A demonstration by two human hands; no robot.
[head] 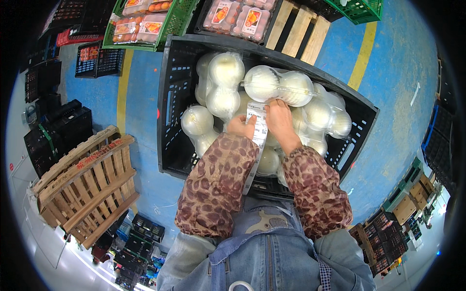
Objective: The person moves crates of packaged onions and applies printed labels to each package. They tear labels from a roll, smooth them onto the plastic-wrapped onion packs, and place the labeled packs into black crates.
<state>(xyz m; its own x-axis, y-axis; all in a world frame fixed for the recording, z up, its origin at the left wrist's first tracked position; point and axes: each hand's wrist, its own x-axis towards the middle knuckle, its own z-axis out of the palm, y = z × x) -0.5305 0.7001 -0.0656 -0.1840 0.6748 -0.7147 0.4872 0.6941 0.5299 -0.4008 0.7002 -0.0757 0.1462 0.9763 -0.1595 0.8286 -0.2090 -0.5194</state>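
A long strip of white printed labels [259, 127] hangs between my hands and runs down past my left sleeve. My left hand [241, 125] grips the strip along its left side, thumb on top. At its upper right edge, the fingers of my right hand [280, 118] pinch the strip, close below a clear plastic pack of two pale round fruits [278, 85]. Several more such packs lie in a large black plastic crate [174, 105], including an upright-lying pair [225, 83] at the left and another pack [324, 112] at the right. My forearms cover part of the crate's near side.
Beyond the crate stand a green crate [178, 22] of packed fruit, a black tray of clear fruit packs [236, 20] and a wooden pallet [296, 32]. Another wooden pallet [91, 185] leans at the left. Yellow lines [123, 87] cross the blue floor [145, 203].
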